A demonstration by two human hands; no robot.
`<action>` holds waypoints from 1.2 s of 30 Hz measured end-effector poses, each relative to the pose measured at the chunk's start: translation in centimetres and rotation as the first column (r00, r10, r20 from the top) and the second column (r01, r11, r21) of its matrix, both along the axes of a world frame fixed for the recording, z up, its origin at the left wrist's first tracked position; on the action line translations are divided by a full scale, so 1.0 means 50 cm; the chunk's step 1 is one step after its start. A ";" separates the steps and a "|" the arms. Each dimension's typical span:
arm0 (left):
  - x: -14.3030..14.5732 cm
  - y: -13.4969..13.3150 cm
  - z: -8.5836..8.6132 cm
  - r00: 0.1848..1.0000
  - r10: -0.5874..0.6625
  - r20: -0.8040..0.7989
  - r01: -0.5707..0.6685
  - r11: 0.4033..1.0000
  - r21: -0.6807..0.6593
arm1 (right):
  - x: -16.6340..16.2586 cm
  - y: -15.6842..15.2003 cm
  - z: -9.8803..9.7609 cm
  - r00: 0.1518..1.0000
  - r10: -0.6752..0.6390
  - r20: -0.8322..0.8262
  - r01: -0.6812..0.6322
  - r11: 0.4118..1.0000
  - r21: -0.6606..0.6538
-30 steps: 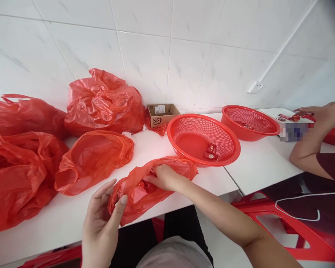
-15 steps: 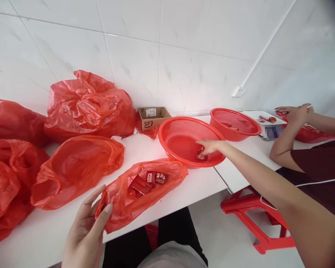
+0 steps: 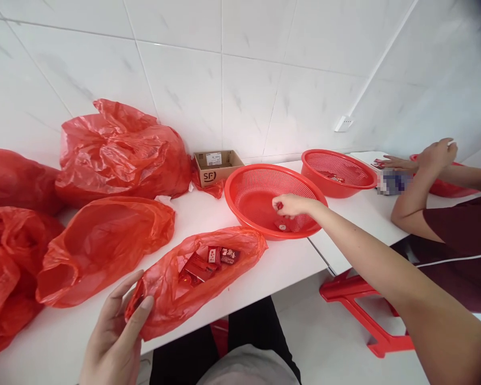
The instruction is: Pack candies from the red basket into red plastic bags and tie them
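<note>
An open red plastic bag lies at the table's front edge with several small red packets inside. My left hand pinches its near end between thumb and fingers. My right hand reaches into the nearer red mesh basket, fingers curled downward, with a bit of red showing between them. Just below the hand, small red packets lie on the basket's bottom.
Several more red plastic bags crowd the left of the white table. A small cardboard box stands by the tiled wall. A second red basket sits to the right, where another person's arms rest. A red stool is below.
My right hand left the bag and reached right into the nearer basket, then rose slightly above the packets there. My left hand kept its hold on the bag.
</note>
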State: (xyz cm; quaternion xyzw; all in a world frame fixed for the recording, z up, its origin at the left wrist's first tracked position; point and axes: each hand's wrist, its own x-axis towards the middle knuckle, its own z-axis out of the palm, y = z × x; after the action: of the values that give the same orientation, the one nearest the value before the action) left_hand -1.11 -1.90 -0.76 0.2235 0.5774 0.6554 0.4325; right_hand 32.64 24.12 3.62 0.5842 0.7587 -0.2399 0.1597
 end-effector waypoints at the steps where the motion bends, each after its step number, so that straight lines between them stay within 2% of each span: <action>1: 0.002 0.000 0.003 1.000 0.014 -0.007 -0.014 1.000 0.004 | -0.009 -0.003 -0.004 0.999 -0.010 0.050 0.011 1.000 -0.014; 5: 0.006 -0.004 0.005 1.000 0.020 -0.005 -0.020 1.000 -0.005 | -0.040 -0.018 -0.037 0.970 -0.011 0.241 0.046 0.989 -0.140; 8: 0.004 -0.007 0.001 1.000 -0.010 0.002 0.010 1.000 -0.011 | -0.045 -0.021 -0.046 0.950 -0.003 0.313 0.053 0.987 -0.152; 15: -0.008 -0.006 0.004 1.000 0.021 -0.015 -0.021 1.000 -0.001 | -0.026 0.005 -0.025 0.960 -0.018 0.280 0.016 1.000 0.012; 22: -0.004 -0.008 0.003 1.000 0.000 -0.019 0.000 1.000 0.002 | -0.047 -0.004 -0.041 0.959 -0.045 0.279 0.085 0.988 -0.133; 26: -0.006 -0.007 -0.003 0.999 -0.012 -0.044 0.013 1.000 0.008 | -0.048 -0.010 -0.032 0.961 -0.103 0.258 0.147 0.977 -0.156; 30: -0.010 -0.012 0.004 0.999 0.003 -0.046 -0.003 1.000 -0.013 | -0.047 -0.025 0.016 0.984 -0.149 0.095 0.154 0.987 -0.044; 33: -0.004 -0.012 0.017 0.999 -0.024 -0.037 0.023 0.999 -0.025 | -0.074 -0.071 0.069 0.977 -0.109 -0.183 0.128 0.987 0.095; 34: 0.000 -0.010 0.021 0.999 -0.022 -0.045 0.021 1.000 -0.021 | -0.093 -0.095 0.083 0.947 -0.062 -0.315 0.107 0.986 0.126; 36: 0.011 -0.006 0.028 0.996 0.012 -0.091 -0.013 1.000 -0.005 | -0.142 -0.150 0.093 0.823 0.074 -0.563 0.012 0.989 0.147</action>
State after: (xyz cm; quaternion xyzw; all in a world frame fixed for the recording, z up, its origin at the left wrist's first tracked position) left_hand -0.55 -2.21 0.65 0.2480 0.5998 0.6456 0.4023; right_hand 25.54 16.64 8.25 0.4841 0.7965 -0.3446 -0.1116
